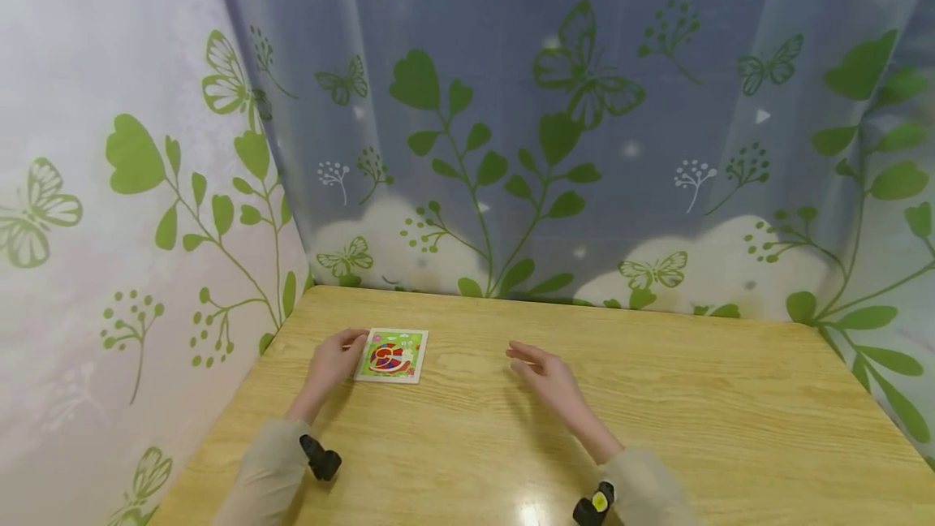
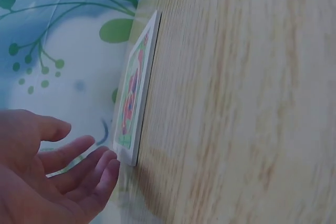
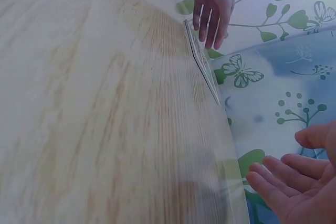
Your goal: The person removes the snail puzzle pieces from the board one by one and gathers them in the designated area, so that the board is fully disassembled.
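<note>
A small square picture puzzle board (image 1: 391, 356) lies flat on the wooden table, with a white frame and a red and blue snail on green. Beside its left edge is my left hand (image 1: 337, 361); in the left wrist view the relaxed fingertips (image 2: 107, 163) come close to the board's near corner, and whether they touch it I cannot tell. My right hand (image 1: 549, 383) hovers over the table to the right of the board, fingers loosely extended, holding nothing. From the right wrist view the board (image 3: 202, 64) appears edge-on under the left hand.
The wooden table (image 1: 467, 428) reaches back to a blue-grey curtain (image 1: 497, 128) printed with green leaves and butterflies. A pale printed curtain (image 1: 80, 209) borders the left side. Each sleeve carries a black wrist camera (image 1: 320, 458).
</note>
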Motion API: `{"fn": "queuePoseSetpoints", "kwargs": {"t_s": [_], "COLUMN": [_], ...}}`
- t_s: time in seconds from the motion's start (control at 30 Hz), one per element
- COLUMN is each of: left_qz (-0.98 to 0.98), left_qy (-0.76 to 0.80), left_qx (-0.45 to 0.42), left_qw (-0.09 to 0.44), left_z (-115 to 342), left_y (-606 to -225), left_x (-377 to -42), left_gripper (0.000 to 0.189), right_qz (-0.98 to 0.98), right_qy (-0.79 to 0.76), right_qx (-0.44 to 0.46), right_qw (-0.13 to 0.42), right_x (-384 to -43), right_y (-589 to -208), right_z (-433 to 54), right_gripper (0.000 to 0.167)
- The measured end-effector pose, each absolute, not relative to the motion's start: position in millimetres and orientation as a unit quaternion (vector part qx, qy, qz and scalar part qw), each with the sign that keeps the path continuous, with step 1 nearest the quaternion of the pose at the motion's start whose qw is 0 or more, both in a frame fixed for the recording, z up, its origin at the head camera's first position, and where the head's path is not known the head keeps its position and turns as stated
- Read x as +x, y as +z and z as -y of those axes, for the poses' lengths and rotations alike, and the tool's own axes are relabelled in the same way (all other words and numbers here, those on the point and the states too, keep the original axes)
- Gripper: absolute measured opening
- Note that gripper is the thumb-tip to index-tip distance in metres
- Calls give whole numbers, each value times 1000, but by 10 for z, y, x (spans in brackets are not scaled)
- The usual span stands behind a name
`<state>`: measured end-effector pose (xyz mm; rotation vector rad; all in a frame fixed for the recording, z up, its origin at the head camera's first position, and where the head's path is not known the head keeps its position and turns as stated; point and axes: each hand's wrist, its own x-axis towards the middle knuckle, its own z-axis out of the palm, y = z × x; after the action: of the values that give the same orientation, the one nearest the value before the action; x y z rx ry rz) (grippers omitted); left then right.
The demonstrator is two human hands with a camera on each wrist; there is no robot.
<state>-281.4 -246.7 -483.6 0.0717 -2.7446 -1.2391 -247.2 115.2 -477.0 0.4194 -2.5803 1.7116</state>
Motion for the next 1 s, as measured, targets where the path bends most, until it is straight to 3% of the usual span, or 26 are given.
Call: {"fn": "queuePoseSetpoints", "kwargs": {"t_s": [0.27, 1.0], "left_qz": [910, 887], "left_qy": [-412, -460], "left_qx": [41, 22], "left_qw": [27, 24], "left_z": [2510, 2433], "left_y": [-4863, -4881], "left_x": [-2870, -2874], "left_gripper": [39, 34], "right_qz": [813, 781], "right_qy": [565, 599], "right_qx": [140, 166], "right_qw": [7, -65], "right_x": [-2549, -2646], "right_y": [-4791, -4774], "right_z": [-1064, -744], "right_gripper": [39, 40]}}
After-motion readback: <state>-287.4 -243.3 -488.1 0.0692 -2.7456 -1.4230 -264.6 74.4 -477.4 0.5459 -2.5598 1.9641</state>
